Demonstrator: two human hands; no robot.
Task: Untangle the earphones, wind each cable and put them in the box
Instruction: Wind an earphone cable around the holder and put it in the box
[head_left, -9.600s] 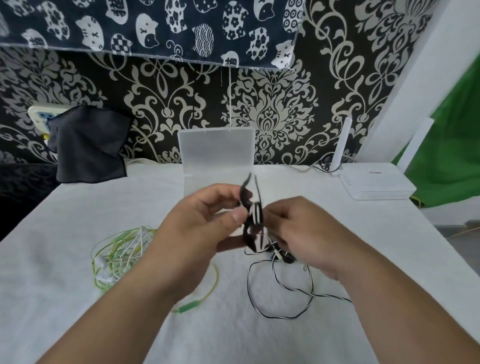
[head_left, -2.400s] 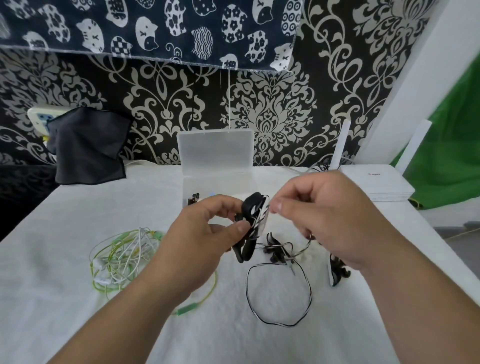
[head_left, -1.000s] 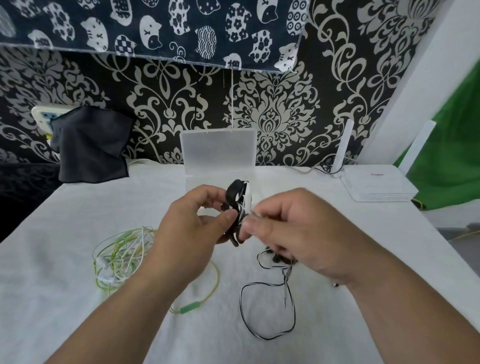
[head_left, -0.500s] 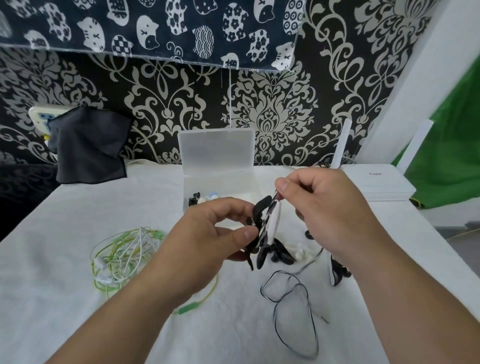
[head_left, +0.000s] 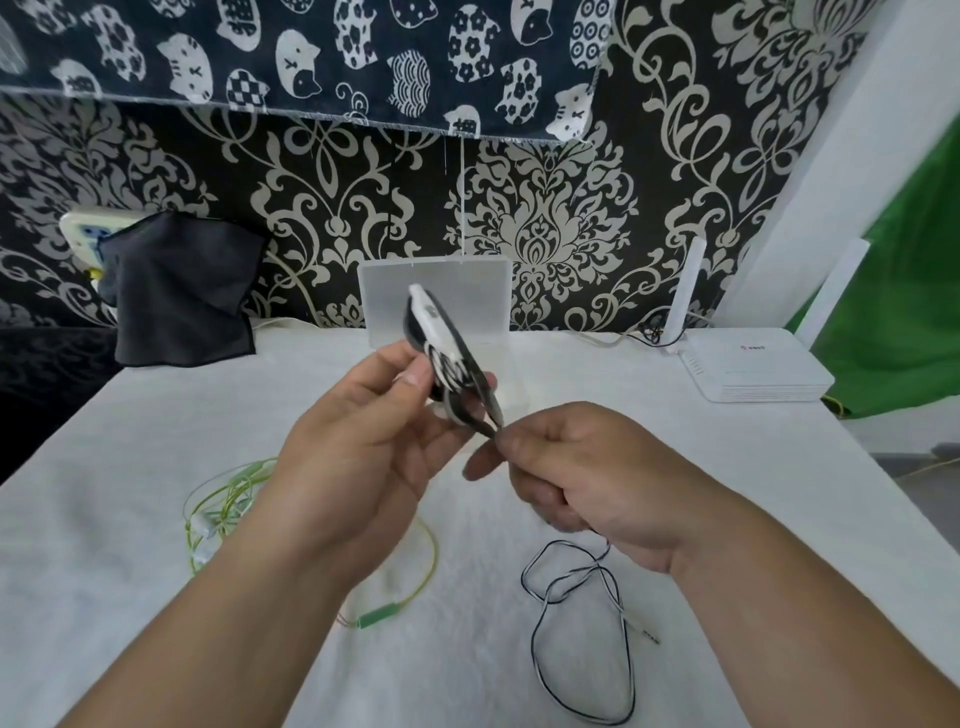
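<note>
My left hand (head_left: 363, 441) holds up the black-and-white earphones (head_left: 441, 348), their ear hooks bundled with cable wound around them. My right hand (head_left: 587, 478) pinches the black-and-white cable just below the bundle. The rest of that cable (head_left: 582, 613) trails onto the table in loose loops, ending in a jack plug (head_left: 647, 631). The clear plastic box (head_left: 488, 306) stands behind the bundle with its lid upright; my hands hide its tray. A tangled green-and-white earphone set (head_left: 223, 509) lies on the table to the left.
A white cloth (head_left: 130, 597) covers the table. A white router (head_left: 758, 369) with upright antennas sits at the back right. A dark cloth (head_left: 176, 291) hangs at the back left over a wall socket. Patterned wallpaper backs the table.
My left hand has raised the bundle in front of the box lid. My right hand dropped from above the bundle to below it, still pinching the cable. Less cable lies loose than 9.6 s ago.
</note>
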